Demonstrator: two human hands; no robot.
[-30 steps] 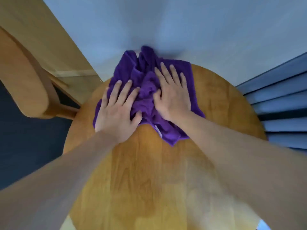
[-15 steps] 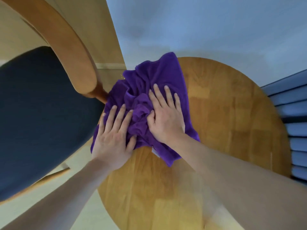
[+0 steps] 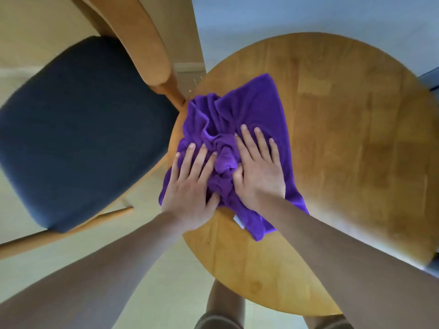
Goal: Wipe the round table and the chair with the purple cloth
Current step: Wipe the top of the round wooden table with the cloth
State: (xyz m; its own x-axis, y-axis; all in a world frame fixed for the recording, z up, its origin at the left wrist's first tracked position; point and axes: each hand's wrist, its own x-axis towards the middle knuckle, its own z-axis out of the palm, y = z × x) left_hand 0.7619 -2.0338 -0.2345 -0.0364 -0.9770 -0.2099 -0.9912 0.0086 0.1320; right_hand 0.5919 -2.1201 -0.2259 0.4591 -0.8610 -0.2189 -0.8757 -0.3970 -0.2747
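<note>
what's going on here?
A person is wiping the round table with a purple cloth. Both hands, left and right, press flat on the bunched cloth near the table's left edge. The chair stands just left of the table, untouched.

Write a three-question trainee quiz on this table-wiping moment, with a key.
1. True or false: both hands lie flat on the cloth.
2. Which hand is nearer the chair: A) left hand B) right hand?
3. Fill in: the cloth lies at the table's ____ edge, beside the chair.

Key:
1. True; straight fingers press on it.
2. A.
3. Left; the cloth slightly overhangs it.
</note>
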